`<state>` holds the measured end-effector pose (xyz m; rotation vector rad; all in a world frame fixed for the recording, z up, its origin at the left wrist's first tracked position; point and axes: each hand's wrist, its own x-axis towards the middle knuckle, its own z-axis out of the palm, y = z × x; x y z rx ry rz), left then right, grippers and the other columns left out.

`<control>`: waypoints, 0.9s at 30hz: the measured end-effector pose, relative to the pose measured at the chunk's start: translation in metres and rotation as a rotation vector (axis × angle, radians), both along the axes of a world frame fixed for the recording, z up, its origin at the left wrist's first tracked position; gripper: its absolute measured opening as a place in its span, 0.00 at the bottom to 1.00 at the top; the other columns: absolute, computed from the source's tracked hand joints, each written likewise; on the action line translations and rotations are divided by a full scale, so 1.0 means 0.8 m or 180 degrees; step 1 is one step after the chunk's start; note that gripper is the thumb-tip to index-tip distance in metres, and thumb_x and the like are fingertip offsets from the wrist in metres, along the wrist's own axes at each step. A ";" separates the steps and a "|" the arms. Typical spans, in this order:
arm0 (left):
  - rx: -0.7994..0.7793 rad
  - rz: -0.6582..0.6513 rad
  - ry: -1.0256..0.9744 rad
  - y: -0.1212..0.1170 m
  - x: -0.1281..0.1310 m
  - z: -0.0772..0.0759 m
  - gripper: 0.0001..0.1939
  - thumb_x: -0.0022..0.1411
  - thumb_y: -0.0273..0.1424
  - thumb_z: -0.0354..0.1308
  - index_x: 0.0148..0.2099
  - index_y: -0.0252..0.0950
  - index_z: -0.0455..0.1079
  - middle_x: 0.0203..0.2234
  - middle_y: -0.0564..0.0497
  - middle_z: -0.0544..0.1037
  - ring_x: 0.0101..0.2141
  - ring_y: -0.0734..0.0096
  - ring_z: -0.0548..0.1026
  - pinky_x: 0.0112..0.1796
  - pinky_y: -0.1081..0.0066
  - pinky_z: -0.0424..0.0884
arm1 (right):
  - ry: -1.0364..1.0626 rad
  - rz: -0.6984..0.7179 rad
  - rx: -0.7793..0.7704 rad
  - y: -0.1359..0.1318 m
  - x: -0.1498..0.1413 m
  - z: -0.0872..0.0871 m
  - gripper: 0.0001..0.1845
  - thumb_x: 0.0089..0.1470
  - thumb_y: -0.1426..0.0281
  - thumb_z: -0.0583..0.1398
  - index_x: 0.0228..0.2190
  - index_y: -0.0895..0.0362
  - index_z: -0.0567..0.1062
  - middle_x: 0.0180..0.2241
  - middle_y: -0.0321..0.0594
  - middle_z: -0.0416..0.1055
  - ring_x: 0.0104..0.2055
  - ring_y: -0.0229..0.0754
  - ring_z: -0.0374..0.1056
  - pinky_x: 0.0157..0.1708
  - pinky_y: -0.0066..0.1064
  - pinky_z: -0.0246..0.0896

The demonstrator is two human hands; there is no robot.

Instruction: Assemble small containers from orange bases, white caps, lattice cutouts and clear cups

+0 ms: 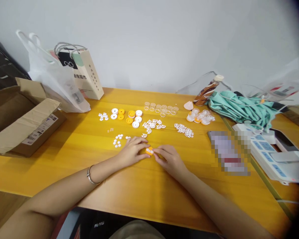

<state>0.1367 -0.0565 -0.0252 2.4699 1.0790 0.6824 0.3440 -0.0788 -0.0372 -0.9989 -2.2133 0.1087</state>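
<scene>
Your left hand (134, 150) pinches the orange piece (149, 151) between thumb and finger, probably to steady it over the tabletop (129, 196); your right hand (169, 159) meets its right edge, though whether it grips, you cannot tell; white discs (119, 142) and clear cups (158, 108) sit grouped, apparently sorted by kind.

A thin silver-coloured bangle (88, 174) is being worn on the left forearm (107, 170). Left hand (132, 151) and right hand (171, 158) are being seen bare. Olive-grey clothing (137, 230) is being partly shown, bottom edge.
</scene>
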 end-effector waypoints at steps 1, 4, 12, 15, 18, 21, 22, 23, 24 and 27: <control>0.0004 0.0003 0.0002 0.000 0.000 0.000 0.17 0.57 0.42 0.56 0.47 0.40 0.69 0.46 0.47 0.70 0.46 0.61 0.66 0.46 0.60 0.60 | 0.0012 -0.0037 -0.0060 0.000 0.000 0.001 0.07 0.52 0.73 0.58 0.35 0.53 0.72 0.30 0.39 0.72 0.32 0.40 0.67 0.33 0.32 0.61; 0.0035 0.0038 -0.0019 0.000 0.001 0.000 0.17 0.57 0.42 0.56 0.46 0.39 0.69 0.46 0.47 0.71 0.46 0.61 0.66 0.45 0.61 0.60 | -0.0013 -0.0066 -0.0139 0.000 -0.002 0.002 0.08 0.51 0.71 0.59 0.36 0.53 0.73 0.30 0.40 0.71 0.32 0.40 0.67 0.33 0.32 0.61; 0.0041 0.0192 -0.0015 -0.003 0.002 0.003 0.17 0.55 0.44 0.57 0.42 0.39 0.70 0.42 0.48 0.73 0.44 0.62 0.67 0.43 0.63 0.58 | -0.0034 0.0072 -0.0155 0.000 -0.001 -0.001 0.09 0.51 0.71 0.59 0.36 0.51 0.74 0.32 0.41 0.71 0.33 0.41 0.67 0.33 0.33 0.63; 0.0063 0.0177 -0.0034 -0.003 0.003 0.003 0.17 0.55 0.44 0.58 0.41 0.39 0.70 0.42 0.48 0.74 0.43 0.63 0.67 0.43 0.63 0.57 | -0.0140 0.0075 -0.0071 -0.002 -0.003 0.002 0.08 0.51 0.72 0.59 0.35 0.51 0.74 0.34 0.42 0.71 0.36 0.43 0.68 0.35 0.35 0.64; 0.0070 0.0153 -0.0047 -0.003 0.003 0.002 0.17 0.55 0.44 0.57 0.41 0.39 0.70 0.42 0.48 0.74 0.43 0.63 0.68 0.42 0.64 0.57 | -0.0087 0.0116 -0.0195 -0.005 -0.006 0.003 0.08 0.51 0.74 0.58 0.35 0.52 0.73 0.35 0.43 0.72 0.37 0.43 0.69 0.37 0.37 0.65; 0.0103 0.0134 -0.0091 -0.003 0.003 0.002 0.17 0.55 0.45 0.57 0.41 0.39 0.71 0.41 0.48 0.74 0.43 0.63 0.68 0.42 0.64 0.57 | 0.0369 0.0127 -0.0652 -0.004 -0.009 0.001 0.12 0.49 0.74 0.59 0.39 0.53 0.70 0.35 0.42 0.71 0.39 0.43 0.68 0.40 0.39 0.66; 0.0125 0.0126 -0.0123 -0.003 0.002 0.002 0.17 0.55 0.45 0.57 0.41 0.39 0.71 0.41 0.48 0.74 0.43 0.63 0.69 0.42 0.64 0.57 | 0.0564 0.0087 -0.0835 -0.004 -0.009 0.000 0.15 0.48 0.73 0.60 0.40 0.53 0.68 0.36 0.42 0.71 0.39 0.43 0.69 0.40 0.39 0.67; 0.0153 0.0122 -0.0163 -0.004 0.002 0.003 0.17 0.54 0.45 0.58 0.41 0.39 0.71 0.41 0.48 0.74 0.43 0.63 0.69 0.42 0.64 0.57 | 0.0771 0.0043 -0.1031 -0.003 -0.010 -0.001 0.18 0.47 0.72 0.61 0.42 0.53 0.67 0.36 0.42 0.71 0.39 0.43 0.69 0.40 0.39 0.67; 0.0186 0.0123 -0.0209 -0.004 0.002 0.004 0.17 0.54 0.45 0.58 0.41 0.39 0.71 0.41 0.48 0.74 0.43 0.63 0.69 0.42 0.64 0.57 | 0.1000 0.0020 -0.1244 -0.002 -0.010 -0.001 0.21 0.46 0.71 0.62 0.44 0.53 0.65 0.37 0.42 0.71 0.39 0.43 0.69 0.40 0.39 0.68; 0.0297 0.0118 -0.0318 -0.005 0.002 0.007 0.18 0.54 0.45 0.58 0.41 0.40 0.71 0.40 0.48 0.75 0.42 0.64 0.69 0.42 0.65 0.57 | 0.1756 0.0279 -0.2110 -0.002 -0.010 0.001 0.25 0.46 0.68 0.62 0.46 0.52 0.62 0.37 0.41 0.71 0.39 0.40 0.70 0.41 0.36 0.69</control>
